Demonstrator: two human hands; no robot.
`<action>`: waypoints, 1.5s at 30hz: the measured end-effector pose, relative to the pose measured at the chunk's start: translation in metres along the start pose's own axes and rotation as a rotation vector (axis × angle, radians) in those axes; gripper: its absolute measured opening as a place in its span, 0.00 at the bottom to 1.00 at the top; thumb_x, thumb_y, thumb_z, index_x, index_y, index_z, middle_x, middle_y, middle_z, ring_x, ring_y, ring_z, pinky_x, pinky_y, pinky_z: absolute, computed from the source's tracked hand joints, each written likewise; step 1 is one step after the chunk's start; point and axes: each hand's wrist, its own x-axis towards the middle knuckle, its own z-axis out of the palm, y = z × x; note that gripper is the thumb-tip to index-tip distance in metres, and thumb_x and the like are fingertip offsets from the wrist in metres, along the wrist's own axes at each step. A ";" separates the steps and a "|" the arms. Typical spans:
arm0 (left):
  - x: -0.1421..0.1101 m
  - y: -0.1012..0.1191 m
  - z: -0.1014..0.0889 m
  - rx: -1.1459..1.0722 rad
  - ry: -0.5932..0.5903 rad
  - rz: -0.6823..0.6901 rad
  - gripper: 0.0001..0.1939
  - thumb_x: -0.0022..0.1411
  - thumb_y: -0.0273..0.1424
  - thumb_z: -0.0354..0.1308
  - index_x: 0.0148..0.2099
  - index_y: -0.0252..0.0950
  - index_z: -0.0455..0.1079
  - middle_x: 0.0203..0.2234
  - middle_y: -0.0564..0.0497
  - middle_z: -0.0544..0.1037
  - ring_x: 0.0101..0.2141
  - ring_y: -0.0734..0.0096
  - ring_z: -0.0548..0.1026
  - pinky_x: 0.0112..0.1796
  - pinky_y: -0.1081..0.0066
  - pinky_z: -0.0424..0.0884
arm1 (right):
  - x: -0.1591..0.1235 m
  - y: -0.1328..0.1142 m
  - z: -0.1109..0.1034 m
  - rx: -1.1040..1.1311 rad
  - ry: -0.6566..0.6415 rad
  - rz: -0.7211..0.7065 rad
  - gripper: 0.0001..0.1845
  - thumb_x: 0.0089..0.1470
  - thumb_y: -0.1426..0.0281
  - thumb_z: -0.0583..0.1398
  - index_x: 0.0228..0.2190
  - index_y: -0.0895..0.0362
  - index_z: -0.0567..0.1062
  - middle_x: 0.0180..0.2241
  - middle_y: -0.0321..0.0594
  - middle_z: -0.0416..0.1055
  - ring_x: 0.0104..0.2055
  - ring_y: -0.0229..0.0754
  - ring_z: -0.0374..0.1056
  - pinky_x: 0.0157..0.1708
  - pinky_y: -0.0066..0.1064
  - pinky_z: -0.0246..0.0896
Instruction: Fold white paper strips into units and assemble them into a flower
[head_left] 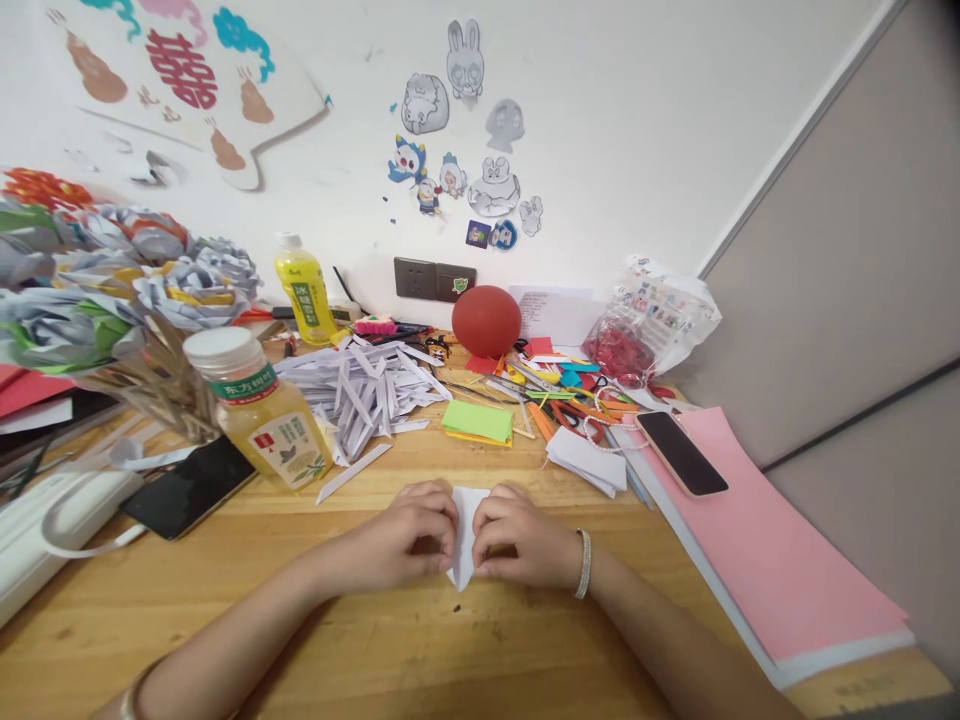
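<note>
Both hands, left (421, 535) and right (525, 535), were curled, apparently pinching a white paper (465, 540) between them.

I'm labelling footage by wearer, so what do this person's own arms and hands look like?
Both hands, left and right, are ungloved, and the forearms show no sleeves. The right wrist has a sparkly, silvery band-like bracelet; a thin bangle circles the left forearm near the picture's bottom edge.

I'm at a home-like craft spot: wooden counter (300, 630), paper flowers (187, 290), coloured paper (772, 540), stickered wall (637, 120).
</note>
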 end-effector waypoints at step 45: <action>0.015 -0.005 0.033 0.227 0.314 -0.230 0.06 0.55 0.30 0.58 0.28 0.36 0.66 0.32 0.51 0.69 0.37 0.64 0.65 0.37 0.67 0.60 | 0.005 -0.014 0.014 -0.256 0.131 0.381 0.22 0.34 0.57 0.68 0.27 0.55 0.66 0.34 0.34 0.61 0.39 0.43 0.55 0.41 0.34 0.48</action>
